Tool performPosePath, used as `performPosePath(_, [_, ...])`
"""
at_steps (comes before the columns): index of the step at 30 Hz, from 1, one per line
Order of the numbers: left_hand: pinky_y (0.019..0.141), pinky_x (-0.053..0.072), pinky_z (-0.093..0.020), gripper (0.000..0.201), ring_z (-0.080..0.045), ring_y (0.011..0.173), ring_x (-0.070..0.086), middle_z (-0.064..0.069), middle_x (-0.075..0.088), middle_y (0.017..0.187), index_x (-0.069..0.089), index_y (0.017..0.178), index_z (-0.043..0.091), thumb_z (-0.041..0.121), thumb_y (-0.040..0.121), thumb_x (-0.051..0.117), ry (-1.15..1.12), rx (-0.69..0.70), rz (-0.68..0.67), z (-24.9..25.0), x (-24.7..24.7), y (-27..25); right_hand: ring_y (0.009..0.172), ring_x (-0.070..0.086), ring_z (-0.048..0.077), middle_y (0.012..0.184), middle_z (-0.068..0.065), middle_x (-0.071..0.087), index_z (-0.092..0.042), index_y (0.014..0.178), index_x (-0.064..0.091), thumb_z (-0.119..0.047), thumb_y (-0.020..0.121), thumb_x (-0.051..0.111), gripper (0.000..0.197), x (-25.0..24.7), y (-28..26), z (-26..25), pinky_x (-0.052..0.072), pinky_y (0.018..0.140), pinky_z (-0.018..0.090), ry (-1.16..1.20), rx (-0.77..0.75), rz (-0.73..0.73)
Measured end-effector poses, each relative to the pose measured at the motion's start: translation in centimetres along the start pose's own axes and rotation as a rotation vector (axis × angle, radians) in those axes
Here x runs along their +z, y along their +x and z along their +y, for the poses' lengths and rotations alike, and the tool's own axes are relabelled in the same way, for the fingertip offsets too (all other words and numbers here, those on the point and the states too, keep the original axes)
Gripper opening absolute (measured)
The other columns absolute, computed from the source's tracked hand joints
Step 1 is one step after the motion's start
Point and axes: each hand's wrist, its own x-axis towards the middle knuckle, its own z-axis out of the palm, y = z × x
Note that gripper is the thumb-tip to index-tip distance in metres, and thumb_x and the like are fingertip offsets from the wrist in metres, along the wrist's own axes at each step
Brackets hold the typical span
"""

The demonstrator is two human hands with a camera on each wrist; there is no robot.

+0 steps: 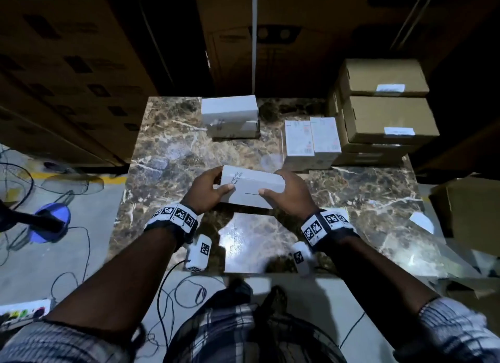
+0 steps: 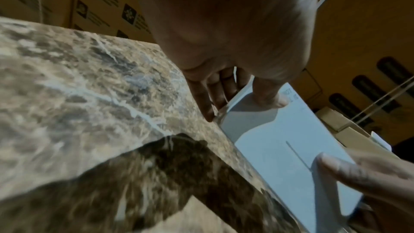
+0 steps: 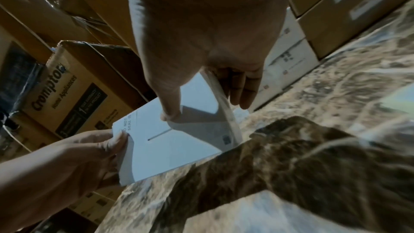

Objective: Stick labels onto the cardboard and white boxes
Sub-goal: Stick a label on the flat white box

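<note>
A white box (image 1: pixel 250 188) with small printed text near its left end is held over the middle of the marble table (image 1: pixel 167 151). My left hand (image 1: pixel 208 188) grips its left end, thumb on the near face and fingers behind. My right hand (image 1: pixel 286 192) grips its right end the same way. In the left wrist view the white box (image 2: pixel 280 157) tilts up off the table with my left thumb (image 2: pixel 268 95) on it. In the right wrist view my right thumb (image 3: pixel 171 111) presses the white box (image 3: pixel 170 148). A loose white label (image 1: pixel 422 222) lies at the table's right.
Two stacked white boxes (image 1: pixel 230 116) sit at the table's far middle. Two labelled white boxes (image 1: pixel 311 138) stand beside stacked cardboard boxes (image 1: pixel 384 114) with labels at the far right. Large cartons (image 1: pixel 67 65) wall the back. A fan (image 1: pixel 40 216) and cables lie on the floor at left.
</note>
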Motion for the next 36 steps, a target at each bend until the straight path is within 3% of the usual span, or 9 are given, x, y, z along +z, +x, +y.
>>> performPosePath(2, [0.097,0.051,-0.046,0.045,-0.019,0.114,0.061,-0.002,0.063,0.129,0.056,0.134,0.02,0.029,0.091,0.066,0.014,-0.027,-0.036,0.2,1.6,-1.2,0.095,0.057,0.02,0.104,0.001,0.061,-0.018,0.112,0.06,-0.051,0.073,0.079,0.055,0.4,-1.1,1.7,0.048,0.074,0.033,-0.059,0.016,-0.024])
performPosePath(5, [0.096,0.051,-0.047,0.052,-0.019,0.113,0.06,-0.002,0.061,0.127,0.055,0.134,0.024,0.039,0.085,0.063,0.047,-0.021,-0.069,0.2,3.4,-2.4,0.104,0.052,0.025,0.109,0.005,0.058,-0.018,0.115,0.059,-0.056,0.072,0.074,0.06,0.6,-2.4,3.5,0.042,0.078,0.035,-0.153,0.008,-0.077])
performPosePath(9, [0.094,0.052,-0.043,0.046,-0.017,0.11,0.058,-0.001,0.058,0.13,0.051,0.137,0.021,0.02,0.093,0.063,0.067,-0.001,-0.064,0.9,4.7,-3.0,0.1,0.052,0.025,0.104,0.0,0.056,-0.022,0.108,0.056,-0.054,0.077,0.072,0.048,0.5,-3.3,4.0,0.042,0.076,0.036,-0.192,-0.008,-0.097])
performPosePath(13, [0.1,0.046,-0.041,0.048,-0.022,0.123,0.052,-0.004,0.053,0.142,0.045,0.145,0.016,0.012,0.098,0.055,0.093,0.047,-0.055,2.1,4.8,-2.7,0.103,0.056,0.022,0.108,-0.003,0.059,-0.024,0.115,0.058,-0.053,0.075,0.069,0.051,0.2,-3.5,2.9,0.048,0.088,0.044,-0.152,-0.082,-0.104])
performPosePath(17, [0.106,0.041,-0.037,0.045,-0.02,0.131,0.045,-0.006,0.048,0.147,0.046,0.144,0.014,0.01,0.1,0.051,0.081,0.099,-0.038,3.6,4.5,-1.9,0.105,0.058,0.016,0.12,0.001,0.061,-0.019,0.134,0.055,-0.042,0.077,0.076,0.065,-0.2,-3.1,1.6,0.047,0.082,0.031,-0.033,-0.109,-0.107])
performPosePath(22, [0.108,0.041,-0.044,0.061,-0.024,0.138,0.038,-0.007,0.039,0.152,0.037,0.149,0.015,0.02,0.095,0.063,0.023,0.016,0.084,3.1,5.2,-1.1,0.097,0.064,0.018,0.112,0.002,0.065,-0.015,0.115,0.059,-0.031,0.079,0.079,0.044,0.0,-2.7,1.6,0.058,0.075,0.036,0.169,0.073,0.003])
performPosePath(29, [0.116,0.027,-0.054,0.119,-0.026,0.146,0.019,-0.005,0.017,0.161,0.007,0.156,0.018,0.062,0.07,0.076,0.202,-0.027,-0.197,2.2,8.8,-2.0,0.077,0.068,0.015,0.085,0.001,0.068,-0.012,0.092,0.058,-0.028,0.08,0.08,0.029,0.6,-3.0,1.9,0.053,0.063,0.028,0.42,0.246,-0.01])
performPosePath(32, [0.111,0.03,-0.059,0.117,-0.031,0.143,0.022,-0.01,0.019,0.157,0.005,0.156,0.018,0.051,0.072,0.08,0.324,-0.075,-0.159,1.4,10.0,-2.4,0.08,0.075,0.027,0.085,0.013,0.075,-0.005,0.093,0.069,-0.037,0.066,0.081,0.044,1.8,-3.1,2.3,0.062,0.07,0.051,0.56,0.301,-0.074])
performPosePath(36, [0.105,0.036,-0.06,0.106,-0.034,0.138,0.03,-0.011,0.028,0.152,0.014,0.154,0.021,0.04,0.072,0.079,0.388,-0.086,-0.142,1.1,10.3,-2.7,0.076,0.07,0.024,0.098,0.018,0.068,-0.004,0.114,0.046,-0.031,0.076,0.082,0.059,2.4,-3.7,3.4,0.06,0.065,0.039,0.534,0.385,-0.104])
